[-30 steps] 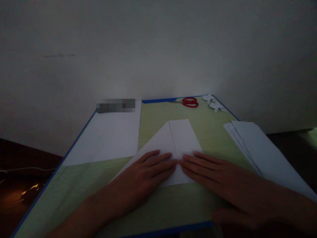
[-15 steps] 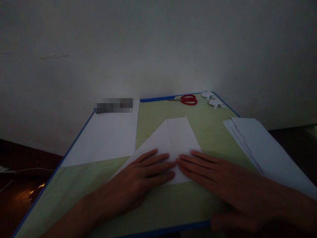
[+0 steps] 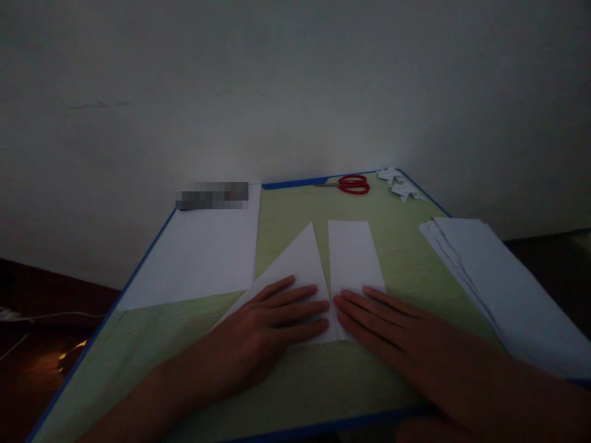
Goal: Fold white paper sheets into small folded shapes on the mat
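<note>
White paper lies under both hands on the green tabletop: a triangular piece [image 3: 295, 261] on the left and a narrow strip [image 3: 353, 252] on the right. A tapering gap, wide at the far end, runs between them and closes near my fingertips. My left hand [image 3: 272, 320] rests flat on the triangle, fingers spread and pointing right. Pressed on the near part of the strip is my right hand [image 3: 392, 326], its fingers stretched out to the left. Whether the pieces still join at the near edge is hard to see.
Red-handled scissors [image 3: 353, 184] lie at the back edge. Small folded paper pieces [image 3: 401, 187] sit in the far right corner. A stack of paper [image 3: 503, 283] lies on the right. At the left is a white sheet [image 3: 198, 258] with a blurred-out item [image 3: 212, 197] on it.
The strip has come apart from the triangle along the crease and shifted right with my right hand, opening a gap. My left hand has stayed almost in place.
</note>
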Available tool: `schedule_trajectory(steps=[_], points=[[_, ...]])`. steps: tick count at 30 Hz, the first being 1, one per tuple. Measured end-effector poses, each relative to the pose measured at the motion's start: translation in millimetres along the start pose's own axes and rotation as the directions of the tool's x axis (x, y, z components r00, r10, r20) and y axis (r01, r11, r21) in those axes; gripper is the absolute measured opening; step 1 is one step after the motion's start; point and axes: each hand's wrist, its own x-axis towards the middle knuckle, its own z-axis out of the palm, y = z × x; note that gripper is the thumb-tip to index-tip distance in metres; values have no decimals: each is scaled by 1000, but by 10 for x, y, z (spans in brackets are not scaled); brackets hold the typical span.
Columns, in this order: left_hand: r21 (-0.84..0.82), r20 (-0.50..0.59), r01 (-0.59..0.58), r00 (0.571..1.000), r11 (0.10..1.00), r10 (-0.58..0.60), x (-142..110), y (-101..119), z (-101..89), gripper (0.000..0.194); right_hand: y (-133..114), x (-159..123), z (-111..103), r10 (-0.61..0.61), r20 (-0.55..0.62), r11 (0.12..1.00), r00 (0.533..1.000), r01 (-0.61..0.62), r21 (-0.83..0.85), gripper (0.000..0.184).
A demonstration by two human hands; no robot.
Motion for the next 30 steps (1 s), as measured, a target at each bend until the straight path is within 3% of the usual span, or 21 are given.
schedule_trajectory(steps=[9,13,18,22,30], points=[[11,3,-13,1000,1000,13,15,8,3,57,-141,16,136,61,-80,992,995,-69,-106,102],[61,30,-22,999,998,20,20,26,-15,52,13,24,80,-17,-35,994,999,13,-111,101],[118,-32,-38,999,992,42,11,54,-4,50,103,51,-52,-100,-9,989,995,98,-110,90],[148,-79,-35,996,988,47,28,113,18,46,35,34,-51,-90,5,988,996,90,-127,88],[143,-37,-21,999,989,27,-25,183,14,56,23,-6,-58,-75,2,991,997,75,-109,83]])
